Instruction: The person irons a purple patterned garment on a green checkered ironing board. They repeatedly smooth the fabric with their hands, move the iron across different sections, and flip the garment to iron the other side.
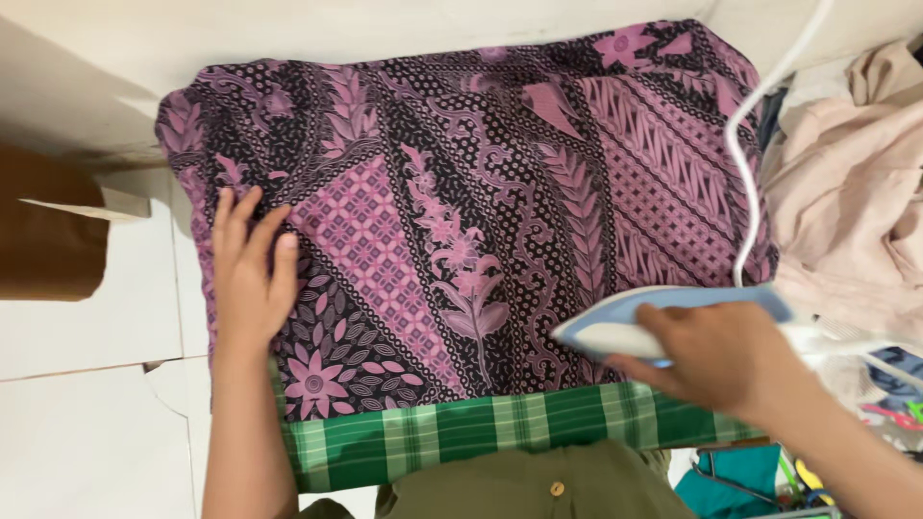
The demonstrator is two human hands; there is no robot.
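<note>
White tiled floor (87, 423), brown cardboard box (48, 231).

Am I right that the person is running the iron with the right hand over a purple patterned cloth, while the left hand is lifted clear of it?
Not quite. In the head view the left hand is not lifted: it lies flat on the purple patterned cloth, fingers spread. The rest holds: the right hand grips the iron on that cloth.
</note>
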